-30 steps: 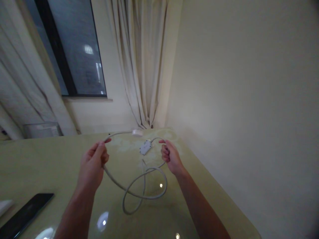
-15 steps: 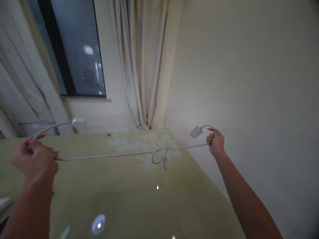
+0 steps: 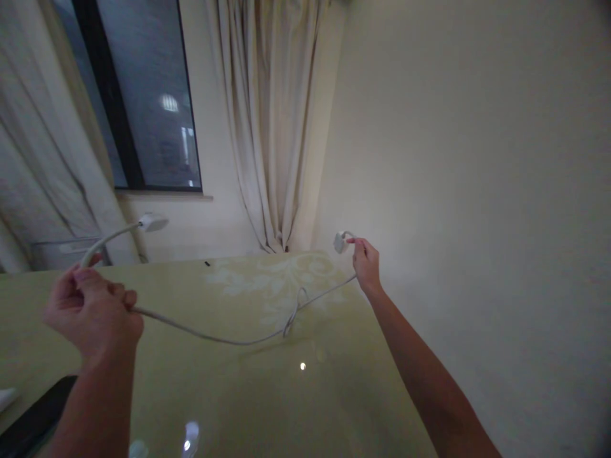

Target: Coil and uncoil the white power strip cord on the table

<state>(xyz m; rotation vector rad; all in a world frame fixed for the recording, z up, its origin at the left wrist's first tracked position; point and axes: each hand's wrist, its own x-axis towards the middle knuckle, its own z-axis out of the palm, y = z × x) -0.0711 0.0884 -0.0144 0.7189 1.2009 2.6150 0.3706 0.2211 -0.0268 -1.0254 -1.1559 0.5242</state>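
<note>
Cable, one, pale grey [image 3: 233,343]: strung between two hands and sagging toward 6 o'clock from the centre of the view; one loose, knot-like loop [image 3: 292,316] is formed in it at 6 o'clock, nearer the right hand than the left. Whether the surface is touched by the sag cannot be told. End pieces, two: one white plug [image 3: 153,221], raised at 9 o'clock on a curved length of cable; one light block [image 3: 340,242], between 3 and 4 o'clock, beside the right hand. Hands, two, both nearly closed. By the left hand [image 3: 98,308], between 8 and 9 o'clock, the cable is pinched between thumb and forefinger, the remaining fingers being curled in. By the right hand [image 3: 366,264], between 3 and 4 o'clock, the cable is gripped near the block, with one finger pointed toward it; contact of that fingertip with the block cannot be made out. Surface, one, pale green and glossy, patterned with leaves [image 3: 229,394]: occupied at 8 o'clock by one flat black slab [image 3: 41,407], partly hidden by the left forearm, and one white item [image 3: 6,398], cut by the frame; one small dark piece [image 3: 207,263] is seen near the far edge, between 8 and 9 o'clock. Curtains, two, cream [image 3: 272,114]; window, one, dark-framed [image 3: 153,95], at 10 o'clock.
</note>
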